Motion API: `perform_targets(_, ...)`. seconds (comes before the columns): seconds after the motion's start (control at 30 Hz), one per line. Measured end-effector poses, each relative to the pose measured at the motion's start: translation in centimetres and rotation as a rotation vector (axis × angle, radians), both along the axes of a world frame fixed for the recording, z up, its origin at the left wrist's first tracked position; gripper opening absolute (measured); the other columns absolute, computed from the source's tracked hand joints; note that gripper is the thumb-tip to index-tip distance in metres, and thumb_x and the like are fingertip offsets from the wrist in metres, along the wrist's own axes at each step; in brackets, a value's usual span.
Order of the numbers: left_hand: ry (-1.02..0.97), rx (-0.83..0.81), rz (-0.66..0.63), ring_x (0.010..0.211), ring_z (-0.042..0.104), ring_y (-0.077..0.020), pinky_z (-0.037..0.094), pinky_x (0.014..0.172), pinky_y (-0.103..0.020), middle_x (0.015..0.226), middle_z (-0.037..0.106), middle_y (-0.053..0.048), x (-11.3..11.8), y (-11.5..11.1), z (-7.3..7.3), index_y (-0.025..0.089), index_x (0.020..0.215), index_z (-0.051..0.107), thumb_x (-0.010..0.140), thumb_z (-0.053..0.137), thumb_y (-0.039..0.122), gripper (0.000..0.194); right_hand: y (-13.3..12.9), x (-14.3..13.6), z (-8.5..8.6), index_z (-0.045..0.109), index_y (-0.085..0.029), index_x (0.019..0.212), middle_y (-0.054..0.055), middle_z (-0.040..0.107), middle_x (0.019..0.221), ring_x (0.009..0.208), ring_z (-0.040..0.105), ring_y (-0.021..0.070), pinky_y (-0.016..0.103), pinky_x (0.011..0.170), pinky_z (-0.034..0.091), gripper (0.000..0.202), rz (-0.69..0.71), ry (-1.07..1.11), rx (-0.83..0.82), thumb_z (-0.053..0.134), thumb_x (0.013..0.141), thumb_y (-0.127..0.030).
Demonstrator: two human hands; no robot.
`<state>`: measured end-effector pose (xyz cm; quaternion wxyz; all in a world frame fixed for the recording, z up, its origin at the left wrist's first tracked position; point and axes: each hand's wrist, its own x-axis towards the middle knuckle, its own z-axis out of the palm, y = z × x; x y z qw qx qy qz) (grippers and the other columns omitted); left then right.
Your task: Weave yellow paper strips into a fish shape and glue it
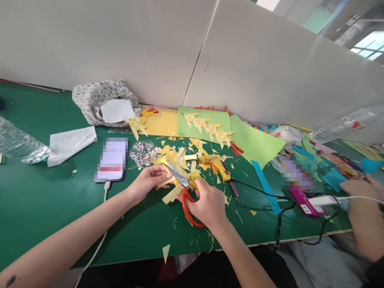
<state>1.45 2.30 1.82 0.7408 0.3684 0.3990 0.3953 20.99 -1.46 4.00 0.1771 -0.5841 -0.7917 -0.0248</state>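
My right hand point(208, 203) is wrapped round the handles of a pair of scissors point(180, 178), one handle red and one yellow. Their blades point up and left over a piece of yellow paper point(174, 183). Closed on that paper is my left hand point(150, 181), its fingertips beside the blades; part of the paper is hidden by fingers and scissors. Yellow paper strips and scraps point(179, 155) lie around both hands. Just right of them rests a yellow glue gun point(220, 166). A round clear case of small beads or eyes point(144, 152) sits beyond my left hand.
Woven yellow paper fish shapes point(207, 127) lie on green sheets point(255, 140). A charging phone point(111, 160) and a plastic bottle point(22, 142) are at left. The glue gun's black cord runs to a pink power strip point(306, 204). Another person's hand point(357, 188) works at right.
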Motion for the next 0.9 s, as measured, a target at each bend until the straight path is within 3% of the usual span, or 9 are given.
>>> perform_targets(0.27,0.186,0.17,0.085,0.073,0.062,-0.0109,0.051,0.075,-0.025,0.078,0.065,0.001,-0.7,0.6,1.2,0.018,0.078,0.062,0.068,0.071,0.028,0.017,0.0,0.2,0.0,0.049,-0.018,0.067,-0.001,0.054,0.054,0.042,0.045,0.0095,0.023,0.045,0.023,0.037,0.0,-0.009,0.027,0.053,0.072,-0.054)
perform_targets(0.5,0.348,0.393,0.111,0.074,0.062,-0.0125,0.052,0.073,-0.026,0.082,0.065,0.0,-1.3,0.9,1.1,0.018,0.073,0.062,0.07,0.067,0.03,0.014,0.0,0.2,-0.2,0.049,-0.018,0.068,0.0,0.055,0.055,0.044,0.046,0.0103,0.023,0.045,0.024,0.037,-0.006,-0.016,0.018,0.053,0.072,-0.054)
perform_targets(0.9,0.222,0.205,0.046,0.073,0.061,-0.0117,0.049,0.073,-0.025,0.079,0.068,-0.001,-1.1,0.7,1.3,0.018,0.074,0.066,0.069,0.07,0.028,0.012,-0.1,0.0,0.0,0.05,-0.018,0.068,0.001,0.056,0.055,0.042,0.046,0.0099,0.022,0.044,0.024,0.036,0.006,0.001,0.001,0.051,0.074,-0.054)
